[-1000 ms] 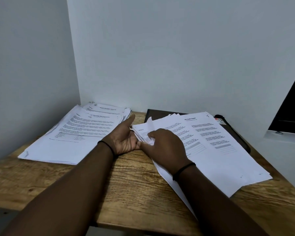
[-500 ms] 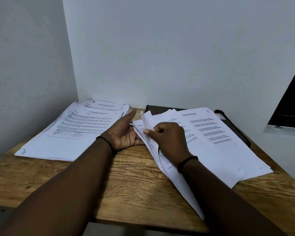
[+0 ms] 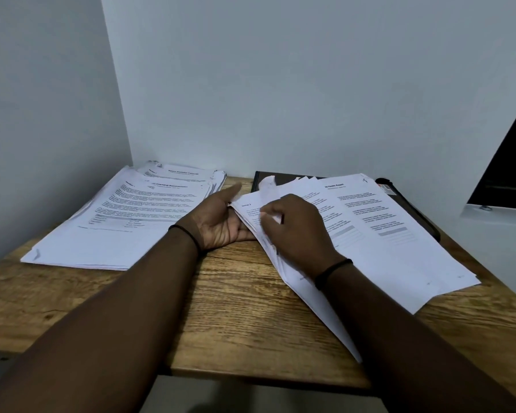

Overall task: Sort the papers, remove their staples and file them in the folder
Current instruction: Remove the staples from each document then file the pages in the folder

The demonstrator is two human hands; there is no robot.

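Observation:
A fanned bundle of printed papers [image 3: 379, 234] lies on the right half of the wooden table [image 3: 239, 317], partly covering a dark folder [image 3: 411, 204] at the back. My left hand [image 3: 221, 219] lies palm up against the bundle's left edge, its fingers tucked under the sheets and its thumb out. My right hand [image 3: 295, 231] rests on top of the bundle near its top left corner and pinches the corner of the upper sheets, which curl up there. A second stack of papers [image 3: 116, 222] lies at the left.
The table stands in a corner, with walls close behind and to the left. A small dark object with a red label [image 3: 388, 186] sits at the folder's far right end. A dark window opening [image 3: 507, 174] is at the right.
My right hand has come down flatter onto the bundle and the raised sheets have settled lower. The left hand stays under the bundle's left edge.

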